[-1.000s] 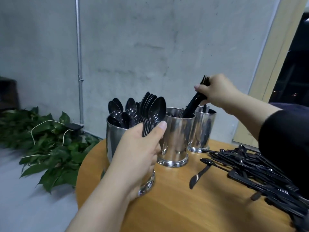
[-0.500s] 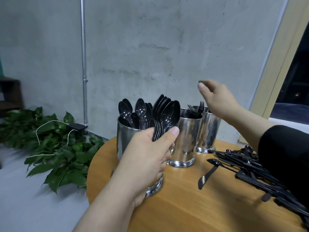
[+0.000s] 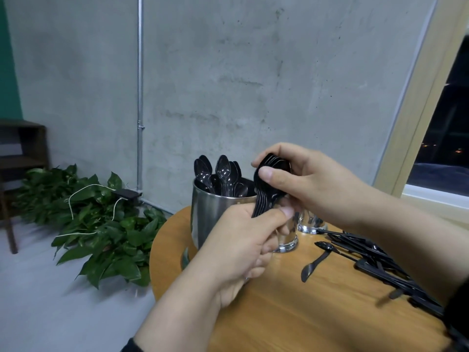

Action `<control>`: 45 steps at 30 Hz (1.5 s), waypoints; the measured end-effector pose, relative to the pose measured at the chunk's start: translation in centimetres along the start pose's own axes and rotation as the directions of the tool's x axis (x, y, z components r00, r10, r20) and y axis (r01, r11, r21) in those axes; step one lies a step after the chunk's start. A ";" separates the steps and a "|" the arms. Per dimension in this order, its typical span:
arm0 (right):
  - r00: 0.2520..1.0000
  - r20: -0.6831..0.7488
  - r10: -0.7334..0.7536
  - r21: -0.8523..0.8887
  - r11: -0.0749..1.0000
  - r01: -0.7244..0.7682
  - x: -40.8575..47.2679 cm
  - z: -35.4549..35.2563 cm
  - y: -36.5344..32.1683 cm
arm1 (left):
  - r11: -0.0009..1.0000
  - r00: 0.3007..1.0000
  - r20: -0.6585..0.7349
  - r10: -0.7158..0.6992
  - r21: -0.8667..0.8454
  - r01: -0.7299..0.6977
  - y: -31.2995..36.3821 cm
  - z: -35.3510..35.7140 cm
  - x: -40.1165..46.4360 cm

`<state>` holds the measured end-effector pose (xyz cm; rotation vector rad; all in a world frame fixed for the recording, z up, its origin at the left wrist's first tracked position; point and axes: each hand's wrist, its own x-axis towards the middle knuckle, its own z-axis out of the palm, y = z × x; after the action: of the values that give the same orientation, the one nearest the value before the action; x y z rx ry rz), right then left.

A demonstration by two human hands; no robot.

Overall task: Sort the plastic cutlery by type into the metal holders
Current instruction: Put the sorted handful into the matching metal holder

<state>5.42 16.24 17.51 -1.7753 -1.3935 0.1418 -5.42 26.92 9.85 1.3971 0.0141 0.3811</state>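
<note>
Left hand (image 3: 236,250) grips the handles of a nested spoon stack (image 3: 266,189); right hand (image 3: 304,184) pinches its bowls, just above the spoon holder (image 3: 215,217) beyond the left hand. Risk: slick spoons fan out and spill onto the bench (image 3: 291,313) if either grip loosens.

No readable text, labels or numbers anywhere
</note>
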 end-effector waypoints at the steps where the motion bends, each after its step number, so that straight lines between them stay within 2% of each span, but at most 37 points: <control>1: 1.000 -0.005 -0.007 0.016 1.000 0.007 0.1 0.2 -0.1 | 1.000 1.000 -0.003 0.001 0.002 -0.001 0.1 0.0 -0.1; 3: 0.999 -0.044 -0.025 -0.029 0.999 0.024 0.4 0.3 -0.3 | 0.999 0.999 -0.034 0.043 0.032 -0.042 0.2 -0.2 -0.2; 5: 0.992 -0.118 -0.051 -0.063 0.997 0.044 1.2 0.2 -0.8 | 0.983 0.982 -0.110 0.155 0.117 -0.142 0.5 -0.5 -0.2; 7: 0.972 -0.222 -0.083 -0.063 0.995 0.071 2.2 -0.5 -1.5 | 0.933 0.912 -0.247 0.327 0.235 -0.271 0.7 -0.9 -0.3; 8: 0.953 -0.285 -0.101 -0.063 0.994 0.087 2.8 -1.1 -1.9 | 0.890 0.830 -0.355 0.430 0.323 -0.322 0.6 -1.3 -0.2; 10: 0.906 -0.400 -0.142 -0.102 0.989 0.110 4.1 -2.3 -2.4 | 0.760 0.556 -0.527 0.643 0.531 -0.375 0.5 -2.3 -0.3; 11: 0.889 -0.429 -0.160 -0.148 0.983 0.106 4.8 -2.8 -2.4 | 0.707 0.456 -0.546 0.703 0.606 -0.365 0.5 -3.0 -0.2; 12: 0.886 -0.430 -0.172 -0.204 0.975 0.090 5.5 -3.1 -2.2 | 0.677 0.439 -0.527 0.728 0.652 -0.341 0.4 -3.6 -0.1; 15: 0.931 -0.338 -0.134 -0.399 0.917 -0.013 7.4 -2.2 -0.7 | 0.625 0.581 -0.398 0.710 0.737 -0.259 -0.9 -4.9 0.7; 16: 0.946 -0.306 -0.107 -0.458 0.888 -0.048 7.8 -1.5 -0.3 | 0.605 0.605 -0.365 0.708 0.755 -0.252 -1.4 -5.0 0.9; 20: 0.990 -0.140 0.031 -0.577 0.810 -0.108 8.1 1.2 1.6 | 0.547 0.618 -0.294 0.729 0.792 -0.270 -2.2 -5.3 1.4; 22: 0.991 -0.119 0.065 -0.565 0.816 -0.121 7.6 1.8 2.4 | 0.530 0.604 -0.285 0.744 0.803 -0.274 -2.1 -5.4 1.5; 26: 0.976 -0.215 0.023 -0.500 0.856 -0.130 5.9 0.1 3.8 | 0.481 0.555 -0.240 0.797 0.808 -0.341 -2.1 -4.4 1.6; 31: 0.948 -0.318 0.006 -0.496 0.851 -0.172 1.1 -3.7 5.5 | 0.367 0.418 -0.158 0.894 0.793 -0.486 -2.6 -1.2 1.8; 33: 0.931 -0.364 0.023 -0.497 0.841 -0.215 -2.2 -5.2 6.1 | 0.364 0.412 -0.140 0.900 0.760 -0.538 -3.0 0.7 2.1; 34: 0.926 -0.374 0.051 -0.502 0.829 -0.248 -4.1 -5.9 6.6 | 0.383 0.437 -0.132 0.890 0.737 -0.558 -3.1 1.9 2.2; 36: 0.921 -0.371 0.121 -0.510 0.802 -0.311 -8.4 -7.3 7.7 | 0.447 0.528 -0.105 0.843 0.683 -0.577 -3.7 4.6 2.6; 38: 0.910 -0.365 0.198 -0.504 0.780 -0.371 -12.8 -8.6 9.2 | 0.520 0.661 -0.034 0.750 0.649 -0.556 -4.7 7.3 3.1; 40: 0.891 -0.376 0.256 -0.521 0.736 -0.432 -17.0 -10.0 10.7 | 0.570 0.816 0.096 0.571 0.669 -0.478 -6.0 10.1 3.6; 42: 0.866 -0.397 0.304 -0.529 0.695 -0.487 -21.1 -11.4 12.0 | 0.536 0.902 0.244 0.356 0.738 -0.411 -7.4 12.9 3.9; 43: 0.857 -0.403 0.321 -0.534 0.678 -0.505 -23.0 -12.0 12.6 | 0.484 0.914 0.319 0.249 0.777 -0.403 -8.0 14.3 3.8; 45: 0.847 -0.409 0.338 -0.543 0.656 -0.524 -26.3 -13.1 13.8 | 0.333 0.889 0.454 0.057 0.831 -0.445 -9.1 16.9 3.4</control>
<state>13.21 -13.22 6.16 -2.5766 -0.8132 -0.3709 4.01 10.62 4.96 2.6536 -0.3587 0.3936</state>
